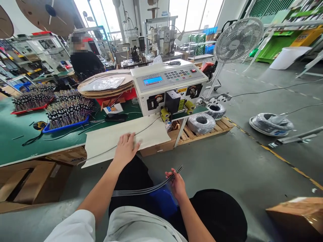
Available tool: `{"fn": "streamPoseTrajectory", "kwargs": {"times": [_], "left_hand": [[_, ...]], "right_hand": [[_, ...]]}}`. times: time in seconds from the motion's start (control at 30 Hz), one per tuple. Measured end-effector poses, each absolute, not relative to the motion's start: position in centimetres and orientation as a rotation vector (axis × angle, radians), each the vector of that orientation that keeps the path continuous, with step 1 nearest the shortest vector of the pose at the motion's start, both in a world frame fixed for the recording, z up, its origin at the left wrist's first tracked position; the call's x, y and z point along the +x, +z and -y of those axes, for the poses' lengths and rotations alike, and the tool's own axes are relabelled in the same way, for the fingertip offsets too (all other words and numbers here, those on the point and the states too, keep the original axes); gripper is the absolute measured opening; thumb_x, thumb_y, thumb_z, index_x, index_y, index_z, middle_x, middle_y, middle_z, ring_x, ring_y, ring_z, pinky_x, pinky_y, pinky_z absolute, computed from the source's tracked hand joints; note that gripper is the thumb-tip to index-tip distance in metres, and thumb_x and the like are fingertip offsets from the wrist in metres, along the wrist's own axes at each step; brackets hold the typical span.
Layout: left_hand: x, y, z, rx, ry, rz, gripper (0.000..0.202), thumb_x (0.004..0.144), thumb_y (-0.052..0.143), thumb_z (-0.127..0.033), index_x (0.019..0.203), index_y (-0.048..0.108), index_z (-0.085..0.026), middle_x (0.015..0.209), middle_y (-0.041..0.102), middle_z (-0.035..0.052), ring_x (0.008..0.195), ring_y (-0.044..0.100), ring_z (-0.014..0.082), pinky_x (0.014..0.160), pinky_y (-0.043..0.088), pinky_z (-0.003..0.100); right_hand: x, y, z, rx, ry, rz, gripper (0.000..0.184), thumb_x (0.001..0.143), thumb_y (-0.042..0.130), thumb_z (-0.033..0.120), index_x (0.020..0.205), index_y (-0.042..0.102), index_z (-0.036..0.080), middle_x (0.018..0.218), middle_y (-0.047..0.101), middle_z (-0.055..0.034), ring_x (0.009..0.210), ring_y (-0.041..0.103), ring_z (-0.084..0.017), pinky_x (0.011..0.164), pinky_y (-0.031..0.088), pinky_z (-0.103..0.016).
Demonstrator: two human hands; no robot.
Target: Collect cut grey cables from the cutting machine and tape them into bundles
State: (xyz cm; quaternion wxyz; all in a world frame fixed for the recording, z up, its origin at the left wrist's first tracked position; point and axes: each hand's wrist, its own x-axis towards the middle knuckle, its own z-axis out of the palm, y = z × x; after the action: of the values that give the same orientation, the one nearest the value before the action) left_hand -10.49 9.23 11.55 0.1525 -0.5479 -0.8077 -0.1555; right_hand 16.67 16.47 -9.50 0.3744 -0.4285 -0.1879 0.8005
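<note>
My left hand (126,146) lies over a single grey cable (147,127) on a cream sheet (153,136), its fingers stretched out. One end of that cable enters a white wire-cutting machine (173,79) beside its yellow rollers (165,114); the other runs past my hand to the sheet's left edge. Above my lap, my right hand (177,183) is closed round a small bundle of grey cables (141,191). The bundle's tips stick out just above my fingers, and its far end passes behind my left forearm.
A blue tray (66,128) of many short wires sits on the green table (25,143). Cable coils (201,123) rest on a pallet under the machine. A standing fan (234,42) is behind it, and a co-worker (85,60) sits at the back left.
</note>
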Motion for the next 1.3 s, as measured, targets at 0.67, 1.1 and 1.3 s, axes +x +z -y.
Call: {"fn": "streamPoseTrajectory", "kwargs": {"times": [0.67,1.1,1.3], "left_hand": [[0.9,1.9,-0.8,-2.253,-0.316,2.606,0.025,0.101,0.040,-0.034,0.091,0.061,-0.023,0.091,0.064,0.0021,0.089,0.059,0.0161,0.076,0.044,0.029],[1.3,0.7,-1.1,-2.265,-0.243,2.485,0.023,0.099,0.043,-0.033,0.096,0.064,-0.024,0.092,0.065,0.0038,0.092,0.057,0.0189,0.078,0.045,0.031],[-0.6,0.6,-1.6,-2.283,-0.388,2.321,0.021,0.096,0.048,-0.030,0.109,0.064,-0.023,0.098,0.067,0.0049,0.092,0.060,0.0215,0.085,0.047,0.036]], "right_hand": [[16.2,-7.3,-15.7,-0.988,2.108,0.535,0.037,0.082,0.071,0.042,0.110,0.069,0.018,0.107,0.076,-0.0118,0.097,0.072,-0.024,0.077,0.056,-0.033],[16.1,-7.7,-15.4,-1.027,2.082,0.546,0.028,0.082,0.070,0.043,0.098,0.066,0.021,0.081,0.075,-0.0043,0.079,0.074,-0.022,0.072,0.056,-0.034],[16.0,-8.2,-15.1,-0.997,2.087,0.504,0.029,0.081,0.071,0.046,0.093,0.063,0.020,0.079,0.074,-0.0036,0.074,0.073,-0.021,0.068,0.056,-0.032]]}}
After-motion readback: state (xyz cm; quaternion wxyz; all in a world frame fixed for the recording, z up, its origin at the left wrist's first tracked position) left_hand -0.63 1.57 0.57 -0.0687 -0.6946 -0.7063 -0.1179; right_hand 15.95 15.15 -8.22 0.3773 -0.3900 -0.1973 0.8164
